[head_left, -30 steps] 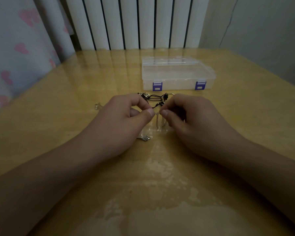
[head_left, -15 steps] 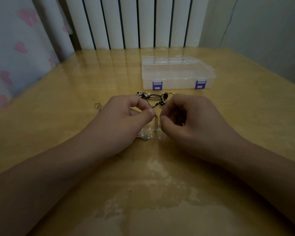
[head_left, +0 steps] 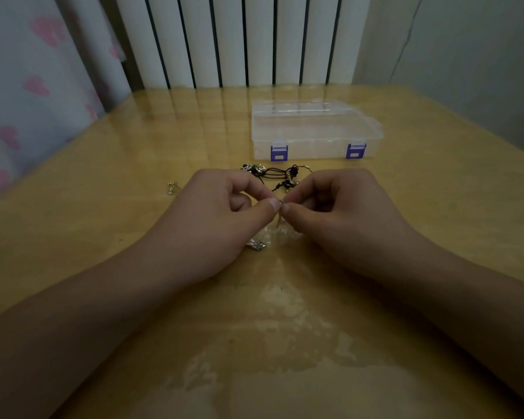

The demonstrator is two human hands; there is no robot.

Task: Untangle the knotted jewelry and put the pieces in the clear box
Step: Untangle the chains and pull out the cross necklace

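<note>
Knotted jewelry, a dark tangle of black cords, silver charms and small gold beads (head_left: 280,175), lies on the glossy yellow wooden table (head_left: 436,207) just behind the two hands and a little in front of the clear plastic box with purple latches (head_left: 315,131), which sits with its lid down. The left hand (head_left: 221,219) and the right hand (head_left: 342,213) meet thumb tip to thumb tip, fingers curled in, each pinching a tiny silvery piece (head_left: 280,203) between thumb and forefinger (too small to tell what it is, or whether it joins the tangle). Below the thumbs a crumpled clear plastic bag (head_left: 282,234) rests on the wood, and a small silver charm (head_left: 257,245) lies beside the left hand's heel. A small gold piece (head_left: 173,188) sits apart to the left, near the table's left edge. The tabletop is shiny, with pale blotchy patches near the person. Its far edge meets a white ribbed radiator (head_left: 239,40); a white curtain with pink hearts (head_left: 28,86) hangs at the left, and a grey wall (head_left: 466,55) stands close on the right. Bare wood spreads on both sides of the box and forearms.
</note>
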